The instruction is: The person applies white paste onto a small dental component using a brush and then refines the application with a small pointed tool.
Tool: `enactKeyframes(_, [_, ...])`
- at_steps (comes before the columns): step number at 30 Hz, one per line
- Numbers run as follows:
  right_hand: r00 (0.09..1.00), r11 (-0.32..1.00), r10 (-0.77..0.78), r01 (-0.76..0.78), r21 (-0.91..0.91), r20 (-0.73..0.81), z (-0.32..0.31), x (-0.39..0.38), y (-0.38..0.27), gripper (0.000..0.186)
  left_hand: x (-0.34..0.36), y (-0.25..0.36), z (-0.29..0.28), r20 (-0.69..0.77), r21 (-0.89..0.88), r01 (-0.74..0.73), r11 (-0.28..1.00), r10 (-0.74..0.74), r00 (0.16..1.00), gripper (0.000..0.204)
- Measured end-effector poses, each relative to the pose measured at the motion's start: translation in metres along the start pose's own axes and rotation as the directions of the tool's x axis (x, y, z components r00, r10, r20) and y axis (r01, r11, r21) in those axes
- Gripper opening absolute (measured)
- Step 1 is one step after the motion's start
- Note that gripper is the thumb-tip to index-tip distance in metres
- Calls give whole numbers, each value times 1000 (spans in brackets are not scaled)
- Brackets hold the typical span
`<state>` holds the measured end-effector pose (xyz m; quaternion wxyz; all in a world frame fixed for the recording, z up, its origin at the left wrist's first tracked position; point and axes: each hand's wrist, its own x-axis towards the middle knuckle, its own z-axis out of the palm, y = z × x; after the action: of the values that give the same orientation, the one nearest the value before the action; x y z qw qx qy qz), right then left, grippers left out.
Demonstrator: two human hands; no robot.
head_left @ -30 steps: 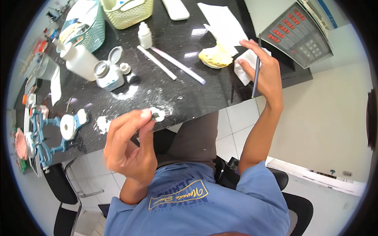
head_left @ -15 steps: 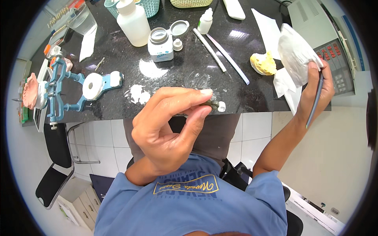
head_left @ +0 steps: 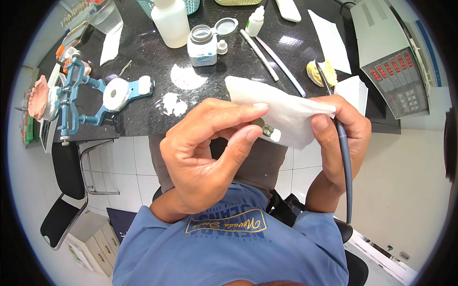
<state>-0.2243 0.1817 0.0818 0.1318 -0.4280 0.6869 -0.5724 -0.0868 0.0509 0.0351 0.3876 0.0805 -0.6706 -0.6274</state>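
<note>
My left hand (head_left: pixel 202 152) pinches a small dark green dental piece (head_left: pixel 268 129) between thumb and forefinger. A white, tooth-like block (head_left: pixel 275 136) sits at its outer end. In my right hand (head_left: pixel 357 136) are a white tissue (head_left: pixel 286 114), gripped at its edge, and a slim dark pointed brush-like tool (head_left: pixel 344 157). The tissue spreads behind the green piece, close to it; whether they touch I cannot tell. The tool's tip points up in front of a yellow and white dental cast (head_left: pixel 328 76).
A blue articulator (head_left: pixel 71 102) with a pink cast (head_left: pixel 38 100) stands at left. An open white jar (head_left: pixel 202 47), a large bottle (head_left: pixel 171 26) and a dropper bottle (head_left: pixel 255 21) stand behind. White powder (head_left: pixel 171 105) lies on the black worktop. A control unit (head_left: pixel 391 62) is at right.
My right hand has come in from the right, bringing the tissue and tool beside my left hand. The tool now points upward. My left hand keeps its pinch on the green piece.
</note>
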Motion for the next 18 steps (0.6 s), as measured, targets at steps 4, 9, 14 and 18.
enactKeyframes(4, [999, 999, -5, 3, 48, 41, 2, -6, -2, 19, -1, 3, -1, -13, -55, 27, 998, -28, 1000, 22])
enactKeyframes(9, [995, 993, -72, 65, 96, 69, 7, -9, -1, 21, -2, 4, -2, -17, -96, 48, 994, -50, 999, 24])
enactKeyframes(14, [984, 983, -148, 135, 125, 101, 9, -10, 6, 20, -3, 4, -1, -18, -100, 56, 993, -58, 998, 22])
enactKeyframes(18, [984, 982, -140, 125, 142, 106, 10, -10, 4, 18, -3, 2, -1, -18, -100, 54, 993, -56, 998, 22])
